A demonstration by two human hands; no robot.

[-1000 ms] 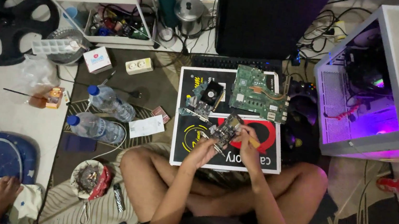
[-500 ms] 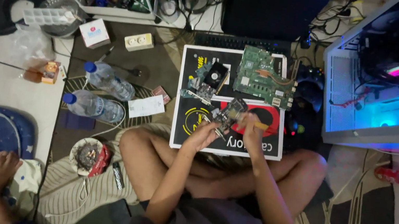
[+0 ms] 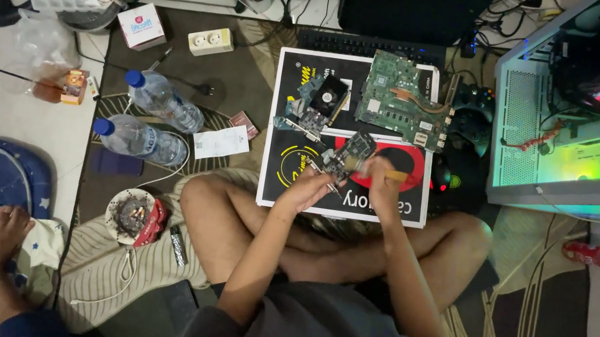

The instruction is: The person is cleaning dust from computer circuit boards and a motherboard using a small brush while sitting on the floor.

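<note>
I sit cross-legged on the floor in front of a flat black box (image 3: 290, 183) with red and yellow print. My left hand (image 3: 306, 188) holds a small dark circuit board (image 3: 348, 154) tilted above the box. My right hand (image 3: 376, 177) is closed on a thin tool with a pale wooden handle (image 3: 396, 176), its tip against the board. A green motherboard (image 3: 403, 101) and a small card with a black fan (image 3: 326, 98) lie on the far part of the box.
An open, lit computer case (image 3: 585, 116) stands at the right, with a game controller (image 3: 471, 111) beside it. Two water bottles (image 3: 159, 101), a paper slip (image 3: 221, 141), a power strip (image 3: 210, 41) and an ashtray (image 3: 130, 216) lie on the left. Another person's foot (image 3: 0, 239) rests at lower left.
The view has drifted so the scene sits lower left. The case light went from purple through blue to green. Both hands stay on the small board with little movement.
</note>
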